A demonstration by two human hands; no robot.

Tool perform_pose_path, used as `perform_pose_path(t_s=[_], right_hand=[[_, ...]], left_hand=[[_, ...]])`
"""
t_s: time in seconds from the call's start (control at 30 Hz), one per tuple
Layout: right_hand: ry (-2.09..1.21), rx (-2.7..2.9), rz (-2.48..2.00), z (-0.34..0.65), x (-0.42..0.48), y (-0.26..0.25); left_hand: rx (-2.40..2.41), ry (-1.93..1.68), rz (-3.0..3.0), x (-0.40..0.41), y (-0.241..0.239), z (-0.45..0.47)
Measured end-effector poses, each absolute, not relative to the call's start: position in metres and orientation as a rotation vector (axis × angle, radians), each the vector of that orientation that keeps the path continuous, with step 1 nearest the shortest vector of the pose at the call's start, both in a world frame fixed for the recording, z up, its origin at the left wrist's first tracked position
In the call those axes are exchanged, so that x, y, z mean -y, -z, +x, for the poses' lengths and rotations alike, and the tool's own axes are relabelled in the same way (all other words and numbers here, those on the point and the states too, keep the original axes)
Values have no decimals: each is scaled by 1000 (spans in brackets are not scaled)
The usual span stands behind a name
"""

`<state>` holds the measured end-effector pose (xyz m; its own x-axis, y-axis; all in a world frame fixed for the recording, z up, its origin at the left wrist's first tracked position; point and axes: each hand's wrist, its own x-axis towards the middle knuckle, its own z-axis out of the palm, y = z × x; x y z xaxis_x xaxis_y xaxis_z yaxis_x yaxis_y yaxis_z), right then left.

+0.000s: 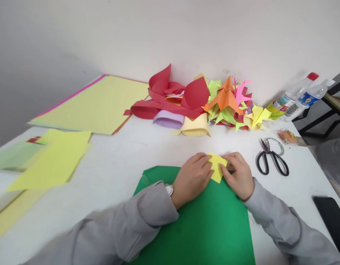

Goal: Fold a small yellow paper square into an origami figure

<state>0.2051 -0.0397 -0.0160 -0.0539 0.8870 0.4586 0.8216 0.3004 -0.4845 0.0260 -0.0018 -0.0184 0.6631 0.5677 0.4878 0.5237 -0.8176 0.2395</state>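
we're in close on a small yellow paper piece (217, 167), pinched between both hands over the far edge of the green sheet (203, 221) that lies at the near edge of the table (125, 162). our left hand (192, 177) lies curled over the piece's left side, fingertips pressing it flat; our right hand (239, 175) closes narrow on its right side, thumb and fingers nipping a fold. neither hand holds anything else. for a clean crease here, we'd judge it best to keep the left fingers pinning the paper hard to the green sheet while the right runs the fold from the middle outward, corners lined up first. the exact fold is hidden under the fingers, so we can't tell which flap is being worked. just right of the hands lie black scissors (272, 162), well clear. along the far edge sits a heap of folded paper shapes (227, 103) and red strips (170, 99); toward the far left corner, big yellow sheets (100, 105). bottles (299, 95) lie at the far right corner.
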Motion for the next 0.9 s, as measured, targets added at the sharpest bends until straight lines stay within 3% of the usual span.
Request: perform_pose_path(t_s=[0.3,0.9], right_hand=[[292,2114,-1444,204,43,12],[124,1944,-1428,205,41,13]], left_hand=[[-967,-715,2831,3,18,27],[-974,-652,2746,1,14,25]])
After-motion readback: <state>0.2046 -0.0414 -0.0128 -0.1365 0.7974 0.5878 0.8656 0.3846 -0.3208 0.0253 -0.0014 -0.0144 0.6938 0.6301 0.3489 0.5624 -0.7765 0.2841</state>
